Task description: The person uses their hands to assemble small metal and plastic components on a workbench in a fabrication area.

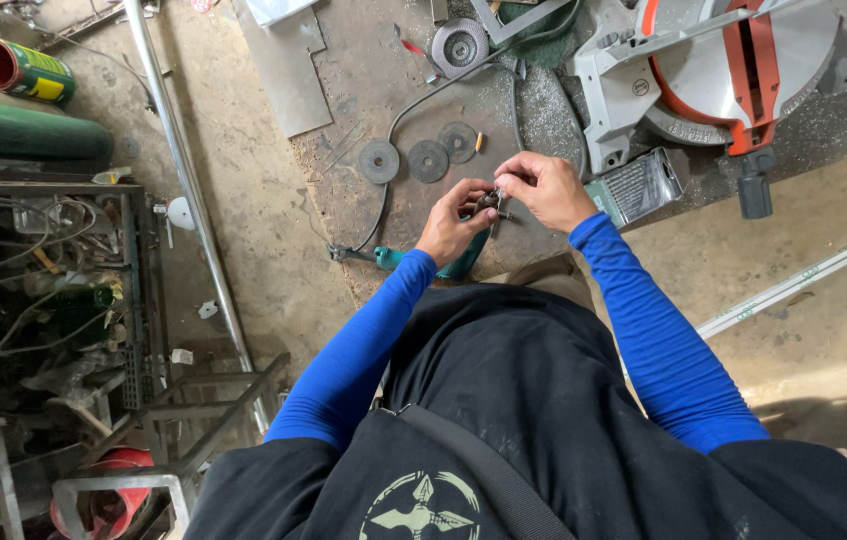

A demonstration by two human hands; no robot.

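Three grinding discs (428,160) in a row on the floor (243,200). Above a teal power tool (463,262), one small dark metal part (489,200) pinched between both hands: left hand (453,225) and right hand (546,190), fingers (511,182) closed on it, wrists bent inward.

A grey and orange miter saw (713,70) sits at the top right. Left of it lie three worn grinding discs (418,158) in a row, with a black cable (423,100) curving above them. Well left of the saw, a long steel pipe (188,190) runs past a green gas cylinder (23,130) and a red-rimmed can (18,68).
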